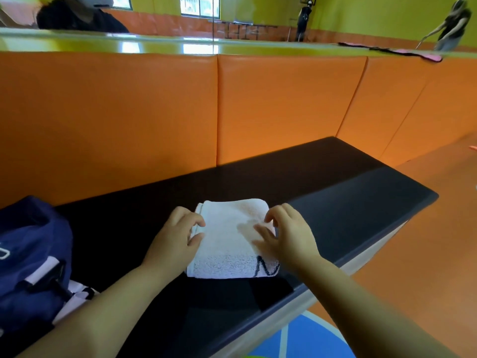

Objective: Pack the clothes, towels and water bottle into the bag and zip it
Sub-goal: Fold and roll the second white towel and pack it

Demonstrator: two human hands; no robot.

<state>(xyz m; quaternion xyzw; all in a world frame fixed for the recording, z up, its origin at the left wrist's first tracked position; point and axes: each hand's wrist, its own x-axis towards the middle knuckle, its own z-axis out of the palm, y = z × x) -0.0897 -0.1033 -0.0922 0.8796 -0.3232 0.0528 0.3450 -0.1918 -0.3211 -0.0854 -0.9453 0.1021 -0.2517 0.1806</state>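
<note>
1. The folded white towel [229, 241] lies on the black bench [348, 197], just below the frame's centre.
2. The left hand [175, 236], at the towel's 9 o'clock, pinches its edge between thumb and fingers.
3. The right hand [291, 236], at its 3 o'clock, touches it with bent, blurred fingers; I cannot tell whether it grips.
4. The navy bag [31, 254] sits on the bench at the towel's 8 o'clock, apart.

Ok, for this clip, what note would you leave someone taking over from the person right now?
Left hand pinches the left edge of the folded white towel.
Right hand is on the towel's right side; it is blurred, so its grip is unclear.
The towel lies on the black bench; the navy bag sits to its left.
Done: towel folded.
Left: put the towel in the bag and zip it. Clothes and bottle are not in view.
</note>
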